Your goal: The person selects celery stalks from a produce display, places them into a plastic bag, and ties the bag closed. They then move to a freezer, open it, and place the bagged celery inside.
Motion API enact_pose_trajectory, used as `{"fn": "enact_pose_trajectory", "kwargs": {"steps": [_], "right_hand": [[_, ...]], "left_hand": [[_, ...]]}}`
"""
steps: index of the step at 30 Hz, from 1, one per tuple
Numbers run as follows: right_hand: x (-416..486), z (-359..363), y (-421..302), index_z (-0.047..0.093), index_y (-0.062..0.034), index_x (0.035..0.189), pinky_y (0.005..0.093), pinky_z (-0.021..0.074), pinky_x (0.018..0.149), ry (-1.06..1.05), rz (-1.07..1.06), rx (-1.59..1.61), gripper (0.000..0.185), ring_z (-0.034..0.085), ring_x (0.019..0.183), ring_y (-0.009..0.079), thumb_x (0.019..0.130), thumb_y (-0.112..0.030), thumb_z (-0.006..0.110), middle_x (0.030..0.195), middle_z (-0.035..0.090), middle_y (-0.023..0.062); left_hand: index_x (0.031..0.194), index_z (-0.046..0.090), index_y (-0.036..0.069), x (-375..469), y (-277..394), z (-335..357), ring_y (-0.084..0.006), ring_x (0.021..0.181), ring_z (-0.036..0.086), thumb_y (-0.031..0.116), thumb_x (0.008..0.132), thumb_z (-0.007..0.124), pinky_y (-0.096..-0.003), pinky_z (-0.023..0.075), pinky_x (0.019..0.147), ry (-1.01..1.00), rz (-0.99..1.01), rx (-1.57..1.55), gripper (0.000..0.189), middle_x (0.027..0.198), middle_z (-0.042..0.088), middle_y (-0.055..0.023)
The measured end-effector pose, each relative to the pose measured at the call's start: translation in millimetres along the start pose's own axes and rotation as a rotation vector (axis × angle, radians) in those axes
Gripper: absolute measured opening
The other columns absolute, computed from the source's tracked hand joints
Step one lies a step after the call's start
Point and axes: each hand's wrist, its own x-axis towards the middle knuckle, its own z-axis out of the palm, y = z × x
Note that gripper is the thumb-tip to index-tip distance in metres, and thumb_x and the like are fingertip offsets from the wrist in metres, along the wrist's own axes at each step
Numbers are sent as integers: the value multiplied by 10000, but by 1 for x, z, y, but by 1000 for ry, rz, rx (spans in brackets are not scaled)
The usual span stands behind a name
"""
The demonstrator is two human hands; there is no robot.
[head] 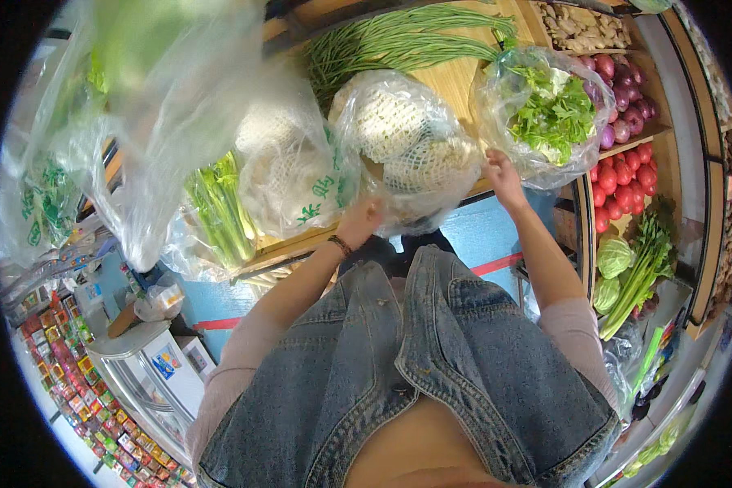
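Note:
Before me on the wooden display table lies a clear plastic bag [430,204] of pale, round vegetables in white foam netting, probably cauliflower [390,122]. My left hand [364,221], slightly blurred, has its fingers curled on the bag's near left edge. On the bag's right edge, the fingers of my right hand [504,177] pinch the plastic. A second bag [552,116], with leafy celery tops inside, rests just beyond my right hand. To the left sits another bag [299,189] with netted produce and green printing, beside celery stalks [222,213].
A large plastic bag [171,110] hangs blurred close to the camera at upper left. Long beans [402,39] lie at the back. Bins on the right hold ginger [585,27], red onions [628,94], tomatoes [625,183] and cabbages [613,259]. A white freezer [152,360] stands lower left.

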Motion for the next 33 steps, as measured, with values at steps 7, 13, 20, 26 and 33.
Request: {"fn": "enact_pose_trajectory", "kwargs": {"steps": [7, 13, 20, 26, 33], "right_hand": [[40, 46, -47, 474, -29, 1244, 322, 461, 826, -336, 291, 789, 470, 531, 998, 164, 916, -365, 499, 1167, 532, 95], [29, 84, -86, 516, -5, 1152, 349, 451, 854, -463, 365, 726, 391, 537, 1008, 200, 874, -275, 568, 1152, 544, 116], [56, 72, -154, 474, -66, 1231, 437, 373, 964, -170, -847, 126, 468, 398, 1213, 358, 815, -233, 609, 1326, 403, 194], [163, 88, -184, 482, -49, 1248, 395, 368, 968, -94, -317, -152, 550, 439, 1182, 318, 902, -474, 440, 1303, 423, 177], [178, 100, -101, 589, -32, 1070, 355, 469, 693, -171, -10, 359, 414, 581, 734, 189, 901, -390, 466, 828, 621, 83]], "left_hand": [[1407, 202, -2, 76, 42, -59, -197, 1042, 517, 252, 810, 668, -302, 467, 830, 717, 84, -733, 799, 1317, 410, -133], [1396, 215, -13, 94, 38, -108, -236, 1212, 399, 255, 785, 695, -338, 375, 980, 688, 76, -613, 821, 1328, 389, -162], [1256, 449, -5, 73, 73, -142, -304, 1130, 471, 237, 783, 680, -382, 391, 939, 850, 355, 398, 579, 1264, 481, -180], [1260, 493, 31, 126, 52, -215, -234, 1229, 421, 271, 872, 584, -327, 323, 1024, 380, 58, -528, 466, 1255, 534, -103], [1367, 352, 38, 138, -31, -180, -215, 1209, 434, 293, 908, 528, -369, 315, 1024, 285, 4, -1240, 554, 1337, 451, -63]]}}
